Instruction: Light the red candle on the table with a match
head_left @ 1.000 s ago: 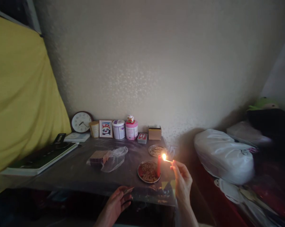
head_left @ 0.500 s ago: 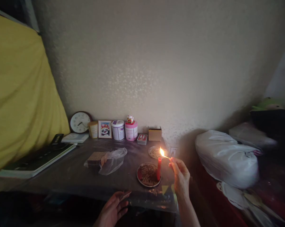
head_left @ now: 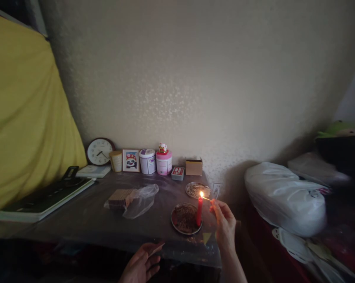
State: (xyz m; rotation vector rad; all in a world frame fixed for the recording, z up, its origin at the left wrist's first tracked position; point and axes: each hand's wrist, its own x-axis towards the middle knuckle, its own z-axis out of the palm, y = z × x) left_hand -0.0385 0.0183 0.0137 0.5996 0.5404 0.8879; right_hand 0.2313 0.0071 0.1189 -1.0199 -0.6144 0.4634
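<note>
My right hand [head_left: 224,224] pinches a lit match [head_left: 206,198], its flame touching the top of a red candle [head_left: 199,211]. The candle stands upright at the right edge of a round metal dish [head_left: 180,226] filled with brownish bits. My left hand [head_left: 142,263] is low at the table's front edge and holds a small flat matchbox [head_left: 156,249]. The flame is the only bright spot in a dim room.
The table [head_left: 91,220] is covered in clear plastic. A second small dish [head_left: 195,188] lies behind the candle. A clear bag with biscuits [head_left: 130,198], a clock [head_left: 100,151], tins [head_left: 148,161], a picture frame, small boxes and a keyboard [head_left: 44,198] are further left; white bags [head_left: 283,196] lie right.
My right hand lowered the burning match from above and behind the candle down onto the candle's tip. The flame is smaller. My left hand stayed near the table edge.
</note>
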